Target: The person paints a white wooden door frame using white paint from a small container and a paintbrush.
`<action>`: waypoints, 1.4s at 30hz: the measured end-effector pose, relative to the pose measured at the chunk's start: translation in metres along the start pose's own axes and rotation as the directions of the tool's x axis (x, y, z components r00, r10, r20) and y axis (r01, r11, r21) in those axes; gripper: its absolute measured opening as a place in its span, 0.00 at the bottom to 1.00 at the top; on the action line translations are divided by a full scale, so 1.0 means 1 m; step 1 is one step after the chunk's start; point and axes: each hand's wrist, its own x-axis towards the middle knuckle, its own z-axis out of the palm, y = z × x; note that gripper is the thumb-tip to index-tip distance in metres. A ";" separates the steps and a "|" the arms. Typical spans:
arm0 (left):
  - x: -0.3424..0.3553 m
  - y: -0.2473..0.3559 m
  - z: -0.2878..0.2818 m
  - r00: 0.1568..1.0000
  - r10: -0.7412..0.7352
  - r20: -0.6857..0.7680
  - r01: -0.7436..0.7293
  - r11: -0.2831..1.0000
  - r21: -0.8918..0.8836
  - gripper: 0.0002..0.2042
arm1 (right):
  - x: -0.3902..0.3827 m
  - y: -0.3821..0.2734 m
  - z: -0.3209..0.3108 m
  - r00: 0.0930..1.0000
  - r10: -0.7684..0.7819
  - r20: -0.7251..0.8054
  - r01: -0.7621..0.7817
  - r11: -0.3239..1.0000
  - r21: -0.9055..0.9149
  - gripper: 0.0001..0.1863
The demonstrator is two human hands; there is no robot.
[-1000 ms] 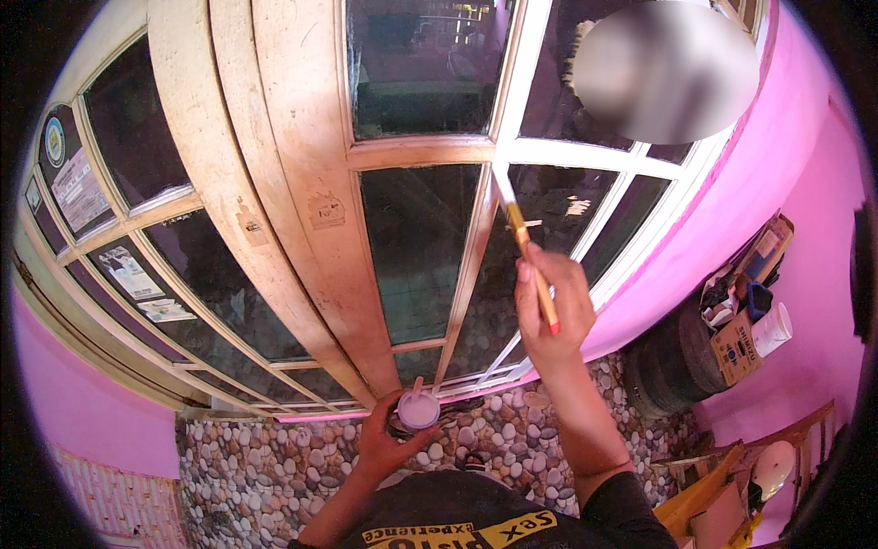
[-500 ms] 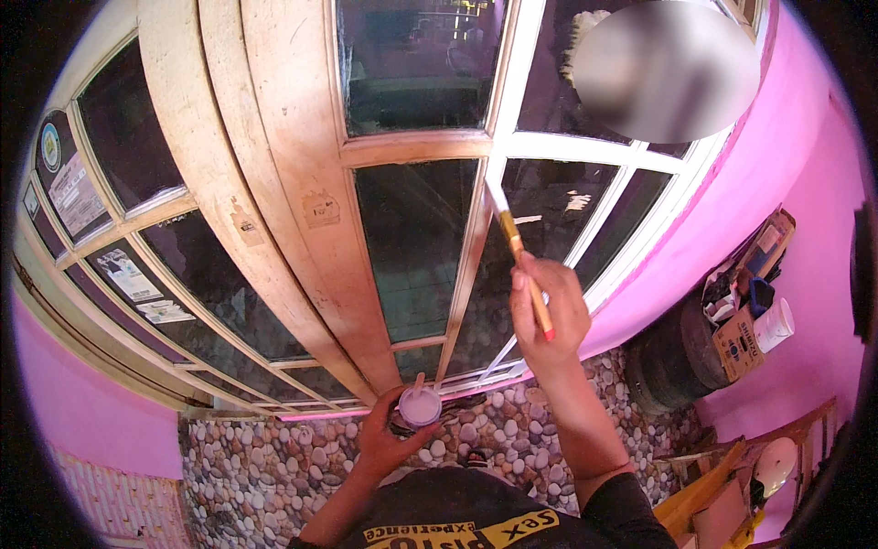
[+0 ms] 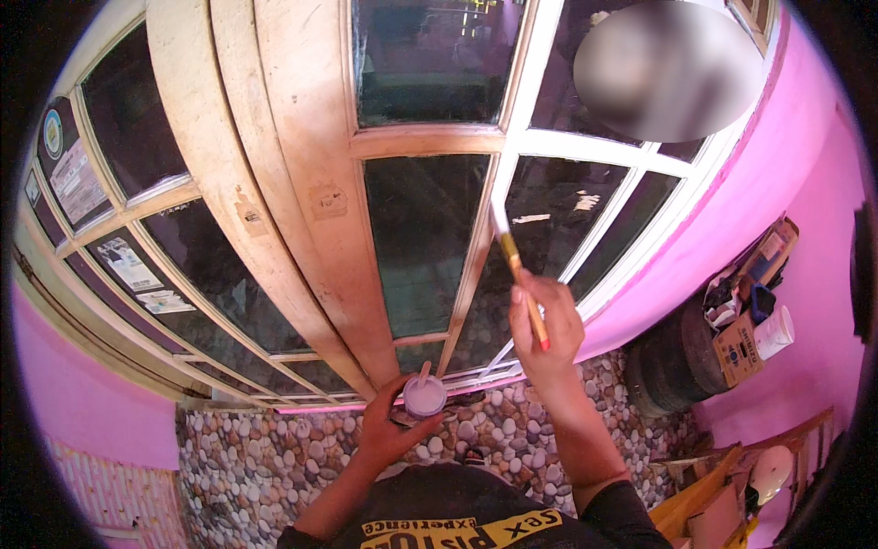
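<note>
The right hand (image 3: pixel 549 329) grips a paintbrush (image 3: pixel 515 263), its bristles against an upright bar of the window frame (image 3: pixel 567 144). Below the frame, the left hand (image 3: pixel 389 428) curls around a cup (image 3: pixel 426 400) of pale paint holding a stick (image 3: pixel 424 371). Right of the frame are a cardboard box (image 3: pixel 739 350) and dark tyres (image 3: pixel 654 371).

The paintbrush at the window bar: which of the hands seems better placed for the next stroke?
Probably the right hand: it grips the paintbrush, bristle tips at the window bar. The left hand is lower down, holding a cup.
</note>
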 end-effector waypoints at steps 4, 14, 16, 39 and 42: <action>0.007 0.008 -0.006 1.000 -0.008 0.007 0.007 0.999 0.040 0.37 | -0.032 -0.007 -0.010 0.969 0.160 0.186 -0.168 0.985 0.028 0.12; 0.017 0.008 -0.004 0.999 -0.034 0.006 0.034 0.999 0.004 0.39 | -0.022 -0.053 -0.064 0.681 0.556 0.476 -0.732 0.537 0.420 0.07; 0.016 0.008 -0.003 0.998 -0.048 0.029 0.050 0.996 -0.078 0.39 | -0.024 -0.053 -0.063 0.652 0.479 0.588 -0.729 0.610 0.311 0.07; 0.015 0.018 -0.003 0.994 -0.038 0.105 0.043 0.998 -0.041 0.37 | -0.044 -0.045 -0.037 0.528 0.578 0.622 -0.831 0.502 0.240 0.06; 0.014 0.015 -0.003 0.997 -0.021 0.079 0.024 0.999 -0.027 0.37 | -0.045 -0.045 -0.033 0.411 0.707 0.575 -0.911 0.287 0.298 0.07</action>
